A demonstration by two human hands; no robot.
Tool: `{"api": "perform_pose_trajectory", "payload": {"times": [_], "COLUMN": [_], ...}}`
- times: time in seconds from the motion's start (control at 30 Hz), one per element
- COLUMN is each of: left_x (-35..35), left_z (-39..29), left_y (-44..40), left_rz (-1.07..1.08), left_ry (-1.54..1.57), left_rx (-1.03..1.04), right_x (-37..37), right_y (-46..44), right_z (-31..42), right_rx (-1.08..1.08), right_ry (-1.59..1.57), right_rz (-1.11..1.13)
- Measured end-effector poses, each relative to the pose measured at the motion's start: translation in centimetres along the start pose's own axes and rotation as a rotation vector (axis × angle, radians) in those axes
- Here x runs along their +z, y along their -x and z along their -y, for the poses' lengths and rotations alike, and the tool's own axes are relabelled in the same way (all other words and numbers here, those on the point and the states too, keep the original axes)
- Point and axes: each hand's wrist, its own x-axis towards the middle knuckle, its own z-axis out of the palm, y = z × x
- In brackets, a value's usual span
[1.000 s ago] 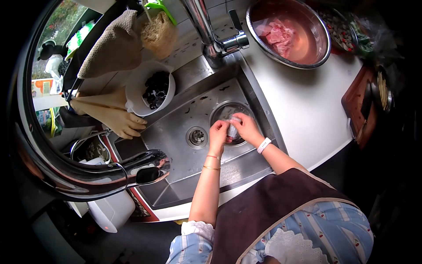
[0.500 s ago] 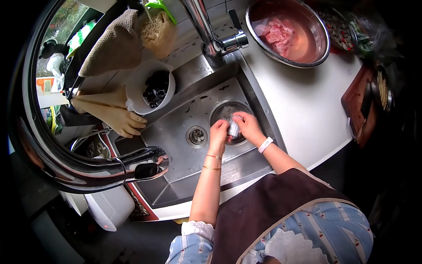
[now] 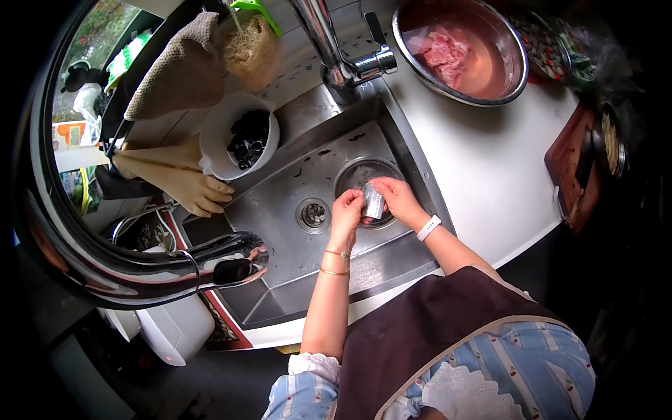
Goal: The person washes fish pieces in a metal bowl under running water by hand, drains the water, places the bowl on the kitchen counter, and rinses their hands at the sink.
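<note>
Where the left hand (image 3: 346, 213) and right hand (image 3: 396, 199) converge at centre frame, fingers nearly closed: one small silvery packet (image 3: 372, 201), pinched between them, over a round metal bowl (image 3: 362, 169) in the steel sink (image 3: 273, 220). Apparent step: two-handed packet handling; next move calls for a steady pinch.

Moderate light, glare on steel, dark curved edges
</note>
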Motion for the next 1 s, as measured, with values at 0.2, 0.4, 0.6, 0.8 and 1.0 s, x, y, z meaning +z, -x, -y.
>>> {"api": "perform_pose_trajectory", "payload": {"times": [0.2, 0.4, 0.6, 0.8, 1.0], "left_x": [-1.8, -2.9, -1.7, -1.8, -2.8], "left_z": [2.9, 6.4, 8.4, 6.3, 7.8], "left_y": [-0.4, -6.1, -10.4, -6.9, -4.9], "left_rz": [-0.079, -0.292, -0.158, -0.173, -0.292], "left_ry": [0.048, -0.777, 0.061, -0.027, -0.508], "left_rx": [-0.002, 0.192, 0.058, 0.178, 0.338], "right_x": [0.2, 1.9, 3.5, 2.4, 0.5], "right_y": [-1.5, -4.0, -5.9, -3.3, -0.4], "right_z": [-2.9, -8.6, -6.9, -4.6, -3.8], "right_rx": [-0.017, 0.09, 0.323, -0.044, -0.005], "right_ry": [0.161, 0.751, 0.631, 0.28, 0.524], "right_rz": [-0.275, -0.34, -0.251, -0.277, -0.365]}}
